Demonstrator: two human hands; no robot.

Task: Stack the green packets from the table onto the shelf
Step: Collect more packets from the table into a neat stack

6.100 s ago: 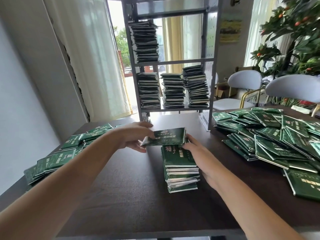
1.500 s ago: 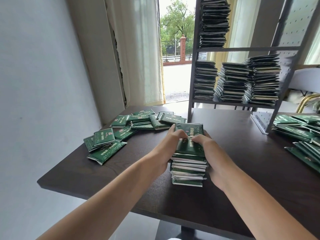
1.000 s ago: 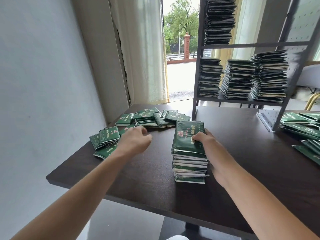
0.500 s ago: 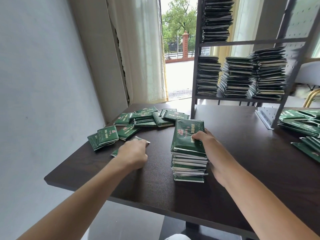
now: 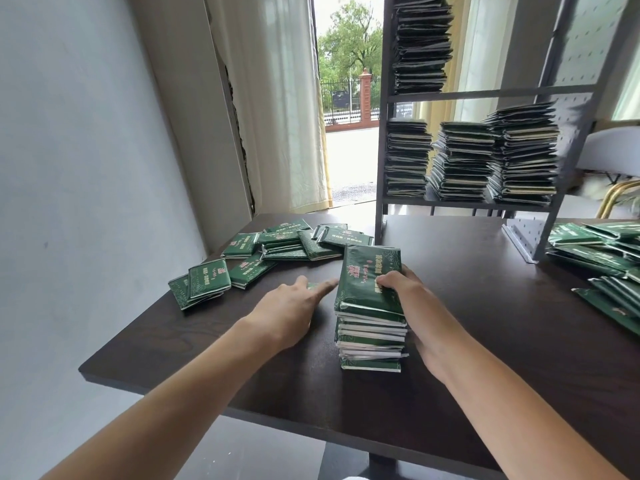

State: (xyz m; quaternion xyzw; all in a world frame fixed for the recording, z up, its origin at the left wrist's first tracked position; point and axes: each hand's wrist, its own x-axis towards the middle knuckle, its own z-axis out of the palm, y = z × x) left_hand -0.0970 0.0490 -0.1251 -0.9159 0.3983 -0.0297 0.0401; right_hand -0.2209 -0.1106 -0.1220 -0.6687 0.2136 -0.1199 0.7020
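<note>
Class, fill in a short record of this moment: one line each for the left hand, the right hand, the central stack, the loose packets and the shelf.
left hand: flat on a packet on the table, beside the stack
right hand: fingers curled over the stack's top packet
central stack: upright on the table
loose packets: scattered at far left; more at right edge
shelf: three stacks on lower level, one above

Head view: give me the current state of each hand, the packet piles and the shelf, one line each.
Left hand: flat on a packet on the table, fingers straight.
Right hand: fingers curled on the stack's top packet.
Stack: upright on the table, edges uneven.
Left pile: loose, scattered.
Right pile: loose, overlapping.
Shelf: three stacks on the lower level, one above.
</note>
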